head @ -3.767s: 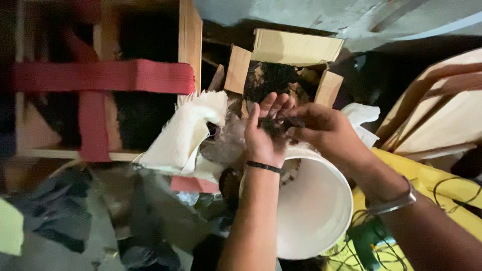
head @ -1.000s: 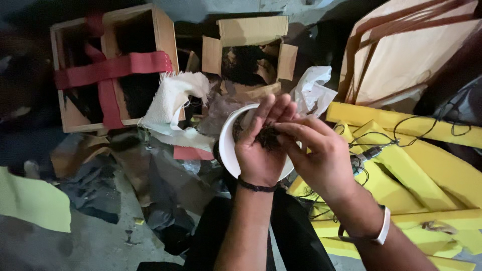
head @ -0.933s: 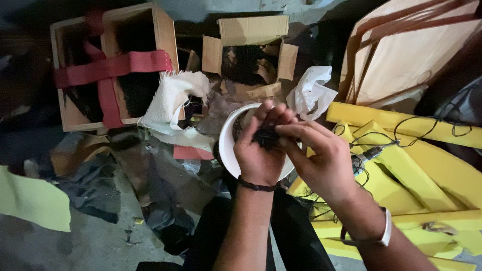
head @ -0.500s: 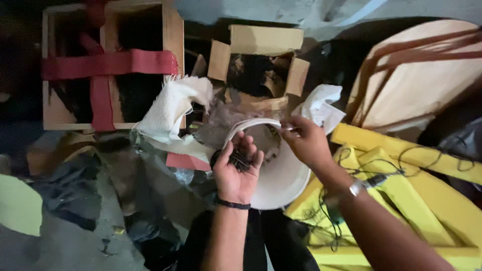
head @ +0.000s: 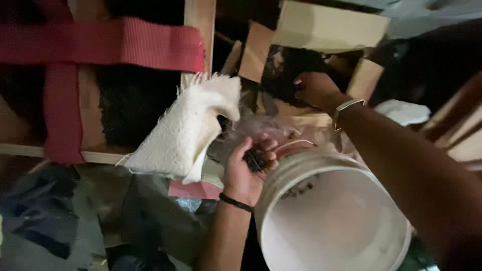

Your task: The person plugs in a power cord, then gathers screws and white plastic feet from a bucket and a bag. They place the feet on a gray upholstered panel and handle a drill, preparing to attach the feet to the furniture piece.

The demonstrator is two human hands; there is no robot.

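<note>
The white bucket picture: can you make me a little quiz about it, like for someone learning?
1. True or false: the left hand is cupped around a clump of small dark bits.
2. Where does the right hand reach? A) into the white bucket B) into the open cardboard box of dark stuff C) onto the red strap
3. Fill in: the frayed white cloth lies to the ____ of the bucket in the picture.

Key: 1 true. 2 B. 3 left.
</note>
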